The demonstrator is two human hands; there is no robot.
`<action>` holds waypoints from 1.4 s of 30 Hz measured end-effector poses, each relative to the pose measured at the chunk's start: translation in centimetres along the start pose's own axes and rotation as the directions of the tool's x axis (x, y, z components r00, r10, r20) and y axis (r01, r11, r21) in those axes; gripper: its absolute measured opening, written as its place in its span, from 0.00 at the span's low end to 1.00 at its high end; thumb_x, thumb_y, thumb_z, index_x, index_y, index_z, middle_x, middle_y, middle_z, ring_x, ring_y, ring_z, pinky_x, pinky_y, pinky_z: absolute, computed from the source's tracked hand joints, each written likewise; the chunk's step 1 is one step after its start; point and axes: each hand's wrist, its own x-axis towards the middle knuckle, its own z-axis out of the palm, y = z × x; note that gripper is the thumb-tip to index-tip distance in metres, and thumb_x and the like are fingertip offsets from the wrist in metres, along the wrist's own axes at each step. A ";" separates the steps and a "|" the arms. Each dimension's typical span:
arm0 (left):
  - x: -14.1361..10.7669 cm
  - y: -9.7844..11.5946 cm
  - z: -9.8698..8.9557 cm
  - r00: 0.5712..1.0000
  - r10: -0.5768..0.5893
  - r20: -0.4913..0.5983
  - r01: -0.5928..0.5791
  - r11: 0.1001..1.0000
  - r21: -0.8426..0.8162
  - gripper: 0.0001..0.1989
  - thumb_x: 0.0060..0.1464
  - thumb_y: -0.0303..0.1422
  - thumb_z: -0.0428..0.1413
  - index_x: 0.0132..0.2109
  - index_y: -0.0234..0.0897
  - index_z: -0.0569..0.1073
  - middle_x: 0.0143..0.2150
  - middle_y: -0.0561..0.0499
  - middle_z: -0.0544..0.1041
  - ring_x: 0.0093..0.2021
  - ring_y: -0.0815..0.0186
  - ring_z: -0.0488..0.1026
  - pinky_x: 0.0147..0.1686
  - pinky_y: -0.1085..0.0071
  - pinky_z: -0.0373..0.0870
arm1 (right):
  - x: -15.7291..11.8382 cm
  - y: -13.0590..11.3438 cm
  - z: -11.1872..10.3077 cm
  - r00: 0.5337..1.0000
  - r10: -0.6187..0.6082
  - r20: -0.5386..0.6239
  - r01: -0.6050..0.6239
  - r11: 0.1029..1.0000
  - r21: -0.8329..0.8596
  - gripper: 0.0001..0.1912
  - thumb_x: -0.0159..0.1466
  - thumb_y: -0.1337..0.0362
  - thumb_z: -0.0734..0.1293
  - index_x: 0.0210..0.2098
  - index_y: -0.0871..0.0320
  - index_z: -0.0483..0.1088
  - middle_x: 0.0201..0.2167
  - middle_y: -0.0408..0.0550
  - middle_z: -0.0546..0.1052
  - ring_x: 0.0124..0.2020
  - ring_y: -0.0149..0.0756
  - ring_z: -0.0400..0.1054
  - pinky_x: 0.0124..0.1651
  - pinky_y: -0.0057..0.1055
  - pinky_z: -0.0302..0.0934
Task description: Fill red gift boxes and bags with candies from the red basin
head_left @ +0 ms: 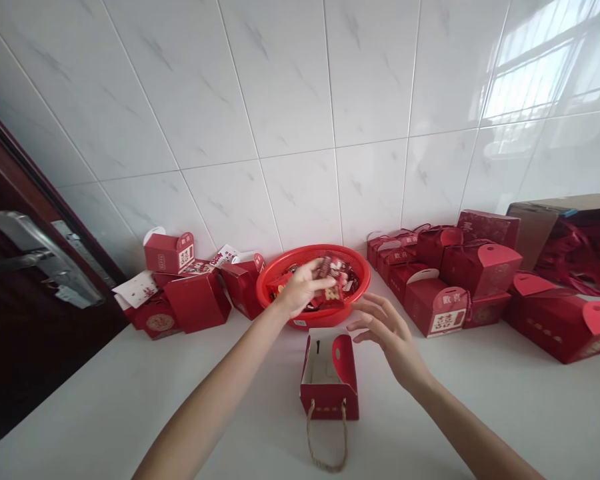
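My left hand point(303, 288) is over the red plastic basket point(310, 253), closed on a few red-wrapped candies point(334, 279). More wrapped pieces lie in the basket below it. Right of the basket's front rim, my right hand point(383, 327) is held with its fingers apart and nothing in it. Between my forearms a red gift box point(330, 403) stands on the white table with its top open. Its pale inside shows, and a rope handle point(327, 467) hangs toward me.
Several red boxes point(197, 300) stand at the left, some stacked. At the right are more red boxes point(435, 303) and a cardboard box point(535, 217) holding dark red ribbons point(587, 250). Behind is a tiled wall point(300, 87); a dark door with a metal handle point(45, 257) is at the left.
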 end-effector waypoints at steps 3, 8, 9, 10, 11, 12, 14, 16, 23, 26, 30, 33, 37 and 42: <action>-1.0 0.1 3.0 0.978 0.034 0.204 -0.059 0.991 0.122 0.18 0.48 0.29 0.65 0.49 0.36 0.79 0.47 0.44 0.83 0.49 0.57 0.79 0.50 0.64 0.76 | 0.1 -0.4 0.0 0.996 0.085 0.027 -0.088 0.985 0.151 0.29 0.56 0.49 0.75 0.53 0.50 0.67 0.48 0.51 0.77 0.40 0.43 0.76 0.43 0.42 0.70; -1.7 -0.6 5.6 0.965 0.040 0.259 -0.126 0.936 0.328 0.19 0.61 0.35 0.56 0.58 0.40 0.75 0.42 0.46 0.82 0.33 0.64 0.79 0.31 0.71 0.77 | 0.2 -0.5 -0.5 0.978 0.174 0.113 -0.194 0.961 0.199 0.19 0.57 0.49 0.74 0.38 0.56 0.71 0.29 0.46 0.75 0.27 0.35 0.70 0.28 0.29 0.61; -1.7 -0.7 5.7 0.969 0.074 0.236 -0.154 0.926 0.343 0.18 0.61 0.35 0.55 0.58 0.40 0.75 0.43 0.46 0.82 0.36 0.63 0.80 0.35 0.69 0.78 | 0.3 -0.5 -0.6 0.978 0.180 0.105 -0.198 0.961 0.193 0.18 0.57 0.50 0.74 0.35 0.57 0.71 0.27 0.44 0.73 0.24 0.32 0.67 0.26 0.28 0.58; -1.6 -0.7 5.7 0.971 0.120 0.208 -0.190 0.915 0.357 0.18 0.61 0.34 0.55 0.57 0.39 0.76 0.45 0.45 0.83 0.41 0.61 0.80 0.40 0.67 0.78 | 0.3 -0.6 -0.7 0.979 0.186 0.084 -0.199 0.961 0.190 0.17 0.56 0.52 0.75 0.33 0.58 0.71 0.25 0.43 0.72 0.22 0.30 0.64 0.25 0.27 0.56; -1.5 -0.7 5.6 0.969 0.166 0.184 -0.225 0.901 0.371 0.17 0.61 0.33 0.55 0.56 0.39 0.77 0.47 0.44 0.82 0.45 0.60 0.80 0.46 0.65 0.77 | 0.4 -0.6 -0.8 0.979 0.193 0.059 -0.201 0.961 0.189 0.16 0.55 0.53 0.75 0.32 0.58 0.71 0.24 0.42 0.70 0.22 0.28 0.62 0.24 0.26 0.54; -1.5 -0.7 5.5 0.964 0.208 0.168 -0.259 0.884 0.389 0.16 0.61 0.31 0.54 0.55 0.39 0.78 0.50 0.44 0.82 0.49 0.59 0.79 0.51 0.63 0.75 | 0.5 -0.7 -0.9 0.979 0.202 0.029 -0.204 0.960 0.194 0.16 0.54 0.54 0.76 0.31 0.58 0.71 0.23 0.42 0.70 0.21 0.28 0.61 0.24 0.26 0.54; -1.4 -0.8 5.1 0.948 0.268 0.173 -0.317 0.846 0.429 0.15 0.60 0.28 0.54 0.50 0.39 0.81 0.52 0.44 0.81 0.54 0.58 0.77 0.57 0.60 0.72 | 0.6 -0.9 -1.0 0.974 0.224 -0.017 -0.215 0.951 0.222 0.15 0.55 0.53 0.74 0.30 0.57 0.72 0.23 0.43 0.71 0.21 0.29 0.60 0.23 0.26 0.54; -1.5 -0.9 4.8 0.940 0.278 0.196 -0.338 0.824 0.454 0.14 0.58 0.27 0.54 0.47 0.40 0.82 0.53 0.44 0.80 0.57 0.56 0.75 0.59 0.59 0.71 | 0.7 -1.1 -1.0 0.969 0.245 -0.025 -0.230 0.937 0.263 0.14 0.57 0.51 0.71 0.32 0.56 0.73 0.25 0.46 0.74 0.21 0.31 0.62 0.21 0.28 0.54; -2.1 -1.4 3.8 0.942 0.127 0.311 -0.256 0.871 0.419 0.17 0.55 0.28 0.58 0.50 0.45 0.82 0.61 0.45 0.75 0.61 0.53 0.71 0.57 0.58 0.72 | 0.6 -1.9 -1.3 0.947 0.317 0.054 -0.318 0.894 0.316 0.21 0.61 0.43 0.63 0.33 0.54 0.73 0.30 0.50 0.77 0.23 0.37 0.68 0.19 0.29 0.55; -2.3 -0.4 3.1 0.892 0.052 0.448 -0.255 0.877 0.406 0.19 0.52 0.30 0.62 0.51 0.47 0.82 0.64 0.47 0.72 0.68 0.50 0.63 0.66 0.53 0.60 | 0.6 -2.0 -1.5 0.936 0.345 0.072 -0.349 0.881 0.319 0.19 0.61 0.45 0.66 0.33 0.54 0.73 0.27 0.48 0.75 0.24 0.36 0.69 0.19 0.28 0.55; -1.9 1.9 0.7 0.923 0.003 0.386 -0.158 0.915 0.371 0.20 0.51 0.37 0.62 0.53 0.44 0.81 0.64 0.46 0.73 0.65 0.49 0.68 0.60 0.55 0.67 | 0.6 -1.9 -1.5 0.936 0.348 0.056 -0.348 0.884 0.312 0.13 0.56 0.57 0.73 0.39 0.54 0.75 0.31 0.46 0.77 0.24 0.33 0.69 0.20 0.25 0.57; -0.8 3.0 -3.0 0.989 0.046 0.140 -0.117 0.817 0.564 0.18 0.52 0.42 0.61 0.47 0.40 0.83 0.50 0.44 0.83 0.56 0.51 0.76 0.56 0.58 0.70 | 0.6 -1.7 -1.4 0.941 0.334 0.053 -0.333 0.889 0.313 0.17 0.54 0.58 0.75 0.42 0.55 0.75 0.32 0.47 0.78 0.27 0.34 0.71 0.22 0.26 0.62; 0.4 2.2 -8.1 0.992 -0.094 -0.083 0.119 0.500 0.858 0.11 0.43 0.39 0.63 0.35 0.43 0.83 0.41 0.49 0.85 0.44 0.54 0.80 0.46 0.67 0.73 | 0.4 -1.5 -1.3 0.945 0.326 0.035 -0.321 0.897 0.303 0.17 0.54 0.60 0.76 0.42 0.55 0.74 0.34 0.48 0.79 0.30 0.36 0.74 0.25 0.26 0.66; 0.6 -0.6 -10.3 0.967 -0.224 -0.122 0.213 0.442 0.871 0.06 0.32 0.32 0.65 0.17 0.42 0.74 0.17 0.55 0.74 0.25 0.61 0.75 0.32 0.69 0.70 | 0.4 -1.5 -1.1 0.943 0.330 0.027 -0.321 0.889 0.326 0.18 0.54 0.61 0.75 0.43 0.56 0.73 0.35 0.49 0.80 0.33 0.39 0.76 0.25 0.27 0.68</action>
